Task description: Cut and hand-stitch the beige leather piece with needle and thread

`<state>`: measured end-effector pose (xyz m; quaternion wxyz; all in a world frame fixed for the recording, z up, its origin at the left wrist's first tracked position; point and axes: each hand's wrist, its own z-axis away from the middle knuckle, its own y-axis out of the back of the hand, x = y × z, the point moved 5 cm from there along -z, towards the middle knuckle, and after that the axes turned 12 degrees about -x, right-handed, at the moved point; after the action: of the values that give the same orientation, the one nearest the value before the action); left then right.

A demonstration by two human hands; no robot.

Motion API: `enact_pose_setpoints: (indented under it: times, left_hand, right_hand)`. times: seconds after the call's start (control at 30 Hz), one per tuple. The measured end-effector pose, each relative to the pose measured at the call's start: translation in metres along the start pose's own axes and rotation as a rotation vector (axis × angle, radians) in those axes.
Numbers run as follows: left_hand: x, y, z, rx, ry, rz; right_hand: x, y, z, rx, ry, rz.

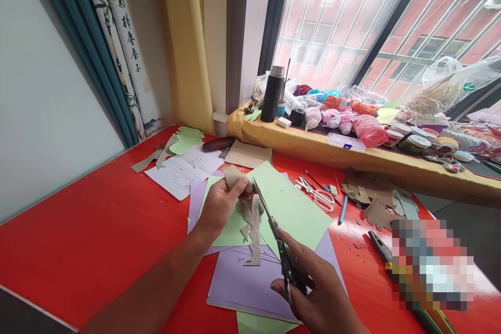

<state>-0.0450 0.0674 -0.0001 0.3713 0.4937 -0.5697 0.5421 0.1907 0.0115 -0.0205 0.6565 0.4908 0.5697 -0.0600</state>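
Observation:
My left hand point(219, 203) pinches a piece of tan cardboard point(238, 176) above the red table point(90, 235); a jagged cut strip point(252, 229) hangs down from it. My right hand point(317, 287) grips a pair of dark scissors point(274, 229), blades pointing up and left, their tips touching the cardboard near my left fingers. Beneath lie light green paper point(291, 206) and purple paper point(242, 282).
White scissors point(319, 197), a blue pen point(343, 210) and tan cardboard offcuts point(376, 198) lie to the right. A printed sheet point(183, 169) and green cutout point(186, 138) sit at the back left. The yellow sill point(313, 146) holds a black flask point(273, 94), yarn and tape rolls. A blurred patch point(430, 266) covers the lower right.

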Motion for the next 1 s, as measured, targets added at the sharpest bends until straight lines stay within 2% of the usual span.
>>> enact_pose_setpoints:
  times: [0.13, 0.37, 1.0]
  left_hand:
    - [-0.004, -0.007, 0.002, -0.038, 0.049, 0.046]
    - [-0.008, -0.010, 0.004, -0.033, 0.094, 0.157]
    - [-0.008, -0.011, 0.006, 0.014, 0.125, 0.193]
  right_hand:
    - [-0.007, 0.003, -0.003, 0.028, 0.073, 0.238]
    - [-0.011, 0.007, -0.005, 0.058, 0.086, 0.447]
    - [-0.016, 0.005, -0.005, 0.062, 0.084, 0.668]
